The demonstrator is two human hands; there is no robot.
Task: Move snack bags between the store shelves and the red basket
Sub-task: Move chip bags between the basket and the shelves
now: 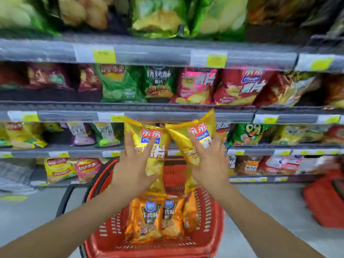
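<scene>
- Two bare forearms enter from the lower corners of the frame and meet near the centre.
- The red basket (214, 220) fills the bottom centre, standing on the pale floor (37, 211). Three orange snack bags (147, 218) stand side by side in it, printed fronts facing the camera.
- Directly above the basket, the left hand (133, 168) grips a left yellow bag (160, 159). Its fingers are spread across the bag's front and the thumb is wrapped round the lower part.
- The right hand (210, 161) holds a right yellow bag (182, 140) the same way, fingers splayed over the printed face and clamped on it.
- Both yellow bags are held upright at centre frame, clear of the basket. Their top corners touch, and the right one tilts towards the right.
- A second red basket (325, 200) sits at the right edge on the floor, blurred.
- Behind the hands run the store shelves (167, 116), grey rails with yellow price tags (104, 55) crossing the whole frame.
- The tier above the yellow bags holds a green bag (119, 84), a pink bag (197, 86) and a red bag (240, 86), all upright.
- The top tier, across the upper edge of the frame, holds green and yellow packs too blurred to read.
</scene>
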